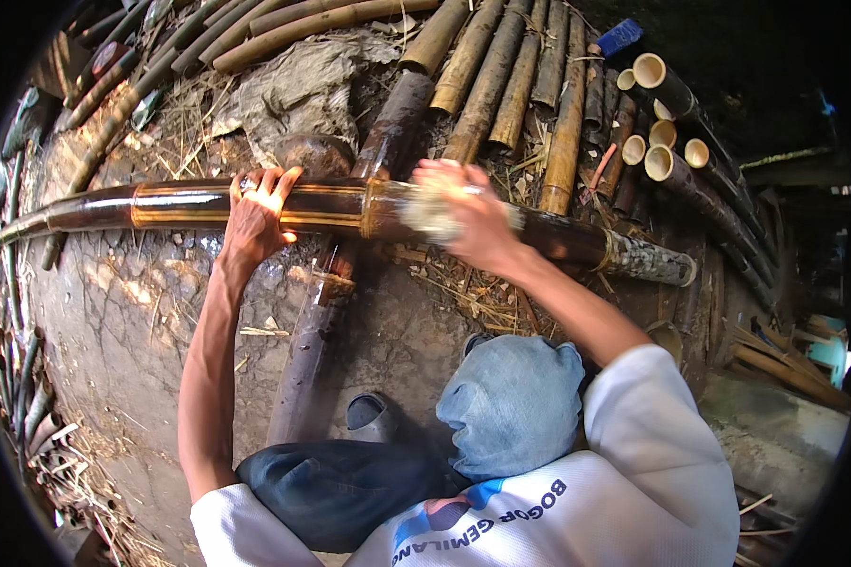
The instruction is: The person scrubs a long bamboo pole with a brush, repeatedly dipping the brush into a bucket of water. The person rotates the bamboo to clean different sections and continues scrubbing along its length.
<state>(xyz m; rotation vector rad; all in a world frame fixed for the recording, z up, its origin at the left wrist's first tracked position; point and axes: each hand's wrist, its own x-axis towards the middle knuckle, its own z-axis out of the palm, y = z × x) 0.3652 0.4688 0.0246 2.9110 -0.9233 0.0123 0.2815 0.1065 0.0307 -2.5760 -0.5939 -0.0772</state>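
A long, dark, glossy bamboo pole (184,205) runs from left to right in front of me. Its surface looks wet, and its right end is blotched with grey. My left hand (258,210) grips the pole left of its middle, fingers over the far side and thumb at the near side. Farther right, my right hand (477,213) holds a pale, shaggy wad (427,212) against the pole, just past a node. Motion blurs the wad and the right fingers; the wad's material cannot be made out.
Another dark bamboo pole (307,354) passes crosswise underneath. Cut bamboo lengths (563,142) lie at the back, with more bamboo tubes (667,165) stacked at the right. A crumpled grey sack (298,99) lies beyond the pole. Straw and chips (95,472) litter the ground at left.
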